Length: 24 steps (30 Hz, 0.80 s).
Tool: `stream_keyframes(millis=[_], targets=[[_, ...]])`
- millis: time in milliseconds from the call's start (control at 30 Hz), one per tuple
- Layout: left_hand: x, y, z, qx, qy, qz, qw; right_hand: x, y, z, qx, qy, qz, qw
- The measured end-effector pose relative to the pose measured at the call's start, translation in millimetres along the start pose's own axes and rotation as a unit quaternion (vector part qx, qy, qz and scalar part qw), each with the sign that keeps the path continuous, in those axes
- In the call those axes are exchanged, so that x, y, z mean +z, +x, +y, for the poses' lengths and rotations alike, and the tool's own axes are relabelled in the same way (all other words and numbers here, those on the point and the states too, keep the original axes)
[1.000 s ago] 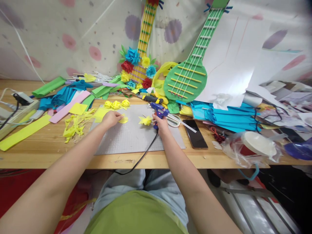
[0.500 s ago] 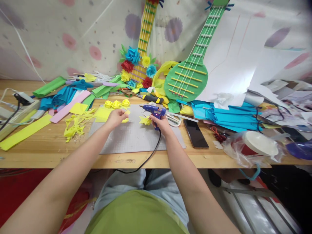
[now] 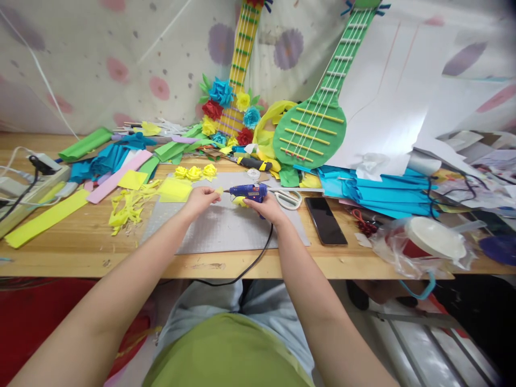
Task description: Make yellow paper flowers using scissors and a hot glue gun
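Just left of the frame's centre, the left hand has its fingers pinched together on a small yellow paper piece, held just above the grey mat. Right beside it, at centre, the right hand is wrapped tight around the grip of a blue glue gun. The gun lies level with its nozzle pointing left, and the tip is at or nearly touching the yellow piece; the view is too small to tell whether they meet. A yellow paper flower lies on the mat directly under the gun's barrel. The gun's black cord runs from the grip down over the mat and off the near edge of the worktop.

Above the left hand, three yellow paper flowers sit in a row at the mat's far edge, with a yellow sheet just below them. Yellow paper scraps are strewn left of the mat. To the right of the glue gun lie scissors, and just beyond them a dark phone lies face up. A stack of blue paper fills the right middle of the frame. At the upper centre a green paper guitar and a yellow paper guitar, the latter trimmed with paper flowers, lean against the wall. A power strip sits at the far left edge.
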<state>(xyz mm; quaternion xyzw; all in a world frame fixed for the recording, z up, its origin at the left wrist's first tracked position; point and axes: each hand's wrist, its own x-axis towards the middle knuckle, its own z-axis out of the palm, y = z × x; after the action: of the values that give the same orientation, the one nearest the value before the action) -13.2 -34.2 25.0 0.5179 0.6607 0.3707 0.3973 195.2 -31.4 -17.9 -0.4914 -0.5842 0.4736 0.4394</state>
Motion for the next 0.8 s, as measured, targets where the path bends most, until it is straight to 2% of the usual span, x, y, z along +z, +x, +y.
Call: stream_keyframes(millis=[400,800], targets=[[1.9,4.5,-2.6,0.008,0.002,-0.018,1.000,2.4,1.7,2.3,-0.004,0.011,0.012,1.000],[3.0,11.4,-11.4,0.056,0.089,-0.024,0.994,3.1,0.9,-2.3,-0.003,0.019,0.020,1.000]])
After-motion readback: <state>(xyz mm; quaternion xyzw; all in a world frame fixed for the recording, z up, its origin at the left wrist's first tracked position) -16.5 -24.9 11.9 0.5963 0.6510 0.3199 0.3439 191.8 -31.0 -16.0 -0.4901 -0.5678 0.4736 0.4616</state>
